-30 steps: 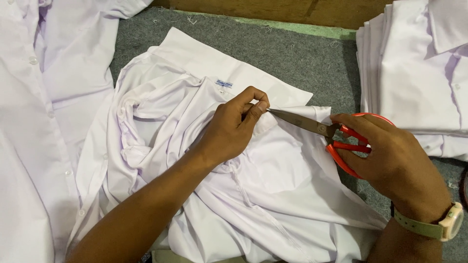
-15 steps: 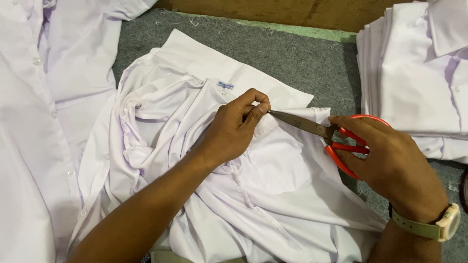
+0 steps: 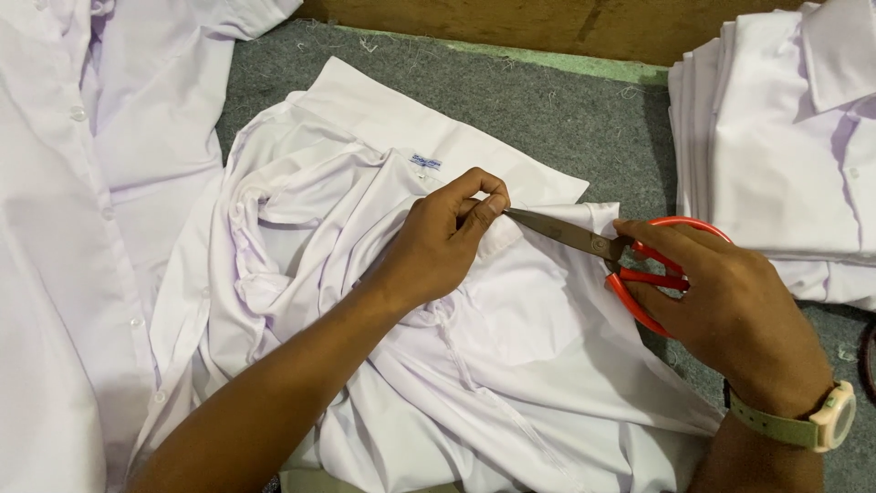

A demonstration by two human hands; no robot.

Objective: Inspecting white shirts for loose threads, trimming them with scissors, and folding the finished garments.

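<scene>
A crumpled white shirt (image 3: 365, 274) lies on the grey felt table top (image 3: 547, 119), collar toward the far side, a small label near the collar. My left hand (image 3: 438, 242) pinches a fold of the shirt's fabric between thumb and fingers. My right hand (image 3: 730, 310), a pale green watch on its wrist, holds red-handled scissors (image 3: 630, 260). The metal blades point left and their tips meet the fabric right at my left fingertips.
A stack of folded white shirts (image 3: 785, 137) sits at the right. Another white buttoned shirt (image 3: 82, 183) is spread at the left. A wooden wall with a green edge (image 3: 547, 59) bounds the far side. Loose thread bits dot the grey surface.
Both hands stay almost still. The scissor tips have crept slightly closer to my left fingertips on the pinched fabric.
</scene>
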